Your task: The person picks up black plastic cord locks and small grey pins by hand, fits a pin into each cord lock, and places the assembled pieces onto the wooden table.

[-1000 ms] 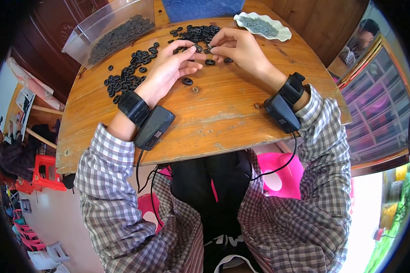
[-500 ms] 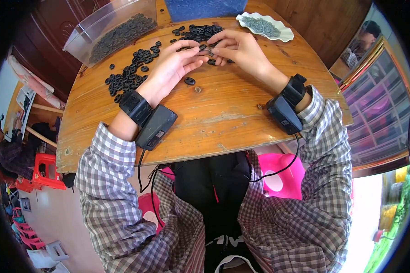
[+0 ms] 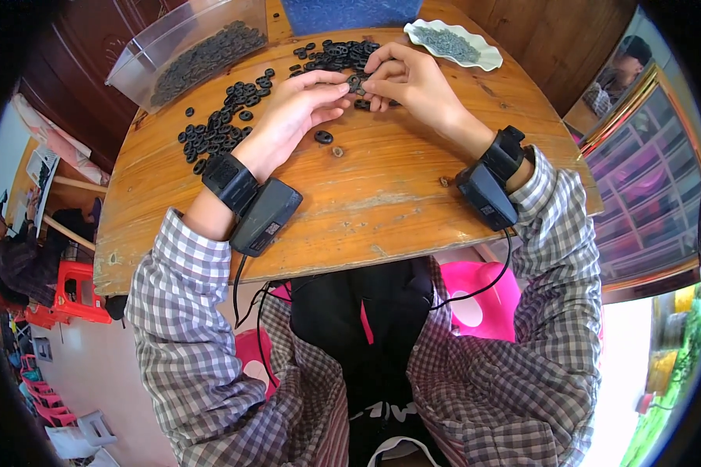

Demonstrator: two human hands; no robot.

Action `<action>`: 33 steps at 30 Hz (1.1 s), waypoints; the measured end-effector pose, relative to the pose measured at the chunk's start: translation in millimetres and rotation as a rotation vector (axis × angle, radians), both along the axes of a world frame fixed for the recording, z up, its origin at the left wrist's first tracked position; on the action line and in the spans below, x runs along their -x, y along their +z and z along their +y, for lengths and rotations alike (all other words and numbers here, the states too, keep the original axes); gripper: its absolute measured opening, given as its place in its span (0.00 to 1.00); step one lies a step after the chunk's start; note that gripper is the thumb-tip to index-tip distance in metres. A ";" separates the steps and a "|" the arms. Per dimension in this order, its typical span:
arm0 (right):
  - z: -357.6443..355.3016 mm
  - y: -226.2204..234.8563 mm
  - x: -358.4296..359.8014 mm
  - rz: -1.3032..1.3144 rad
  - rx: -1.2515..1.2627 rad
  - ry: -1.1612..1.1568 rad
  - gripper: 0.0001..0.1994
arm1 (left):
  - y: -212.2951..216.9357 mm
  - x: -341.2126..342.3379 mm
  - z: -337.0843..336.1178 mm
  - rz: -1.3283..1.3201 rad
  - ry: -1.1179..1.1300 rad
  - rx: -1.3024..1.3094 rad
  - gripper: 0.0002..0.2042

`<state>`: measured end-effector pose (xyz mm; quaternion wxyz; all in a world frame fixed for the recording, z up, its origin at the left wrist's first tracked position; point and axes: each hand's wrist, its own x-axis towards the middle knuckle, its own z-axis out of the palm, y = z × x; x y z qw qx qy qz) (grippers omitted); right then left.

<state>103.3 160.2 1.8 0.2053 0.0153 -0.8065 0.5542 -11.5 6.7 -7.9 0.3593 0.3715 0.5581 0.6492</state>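
My left hand (image 3: 297, 107) and my right hand (image 3: 414, 87) meet over the far half of the wooden table. Between their fingertips is a small black oval part (image 3: 355, 82), pinched from both sides; fingers partly cover it. Just past the hands lies a pile of similar black parts (image 3: 339, 54). A second, looser spread of black parts (image 3: 214, 134) reaches along the left of my left wrist. One lone black part (image 3: 323, 137) rests on the wood below my hands.
A clear bin (image 3: 125, 74) with many black parts stands at the far left. Behind my hands is a blue bin (image 3: 350, 19). A white scalloped dish (image 3: 487, 58) of small grey pieces sits far right. Cabled black devices (image 3: 266, 218) are strapped to both wrists.
My fingertips have drawn closer together around the small black part, and the left fingers are less spread. Both forearms stay nearly where they were.
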 end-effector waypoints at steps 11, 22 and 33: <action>0.9 -1.9 -0.1 0.017 0.011 0.043 0.07 | -0.9 2.0 0.9 -0.015 0.024 -0.030 0.09; -2.5 -1.8 -5.8 0.009 0.111 0.093 0.07 | -1.9 4.6 -0.2 0.019 -0.049 -0.039 0.07; -3.9 -8.6 -7.7 0.056 0.137 0.076 0.07 | -4.2 0.3 1.2 0.010 -0.057 -0.016 0.07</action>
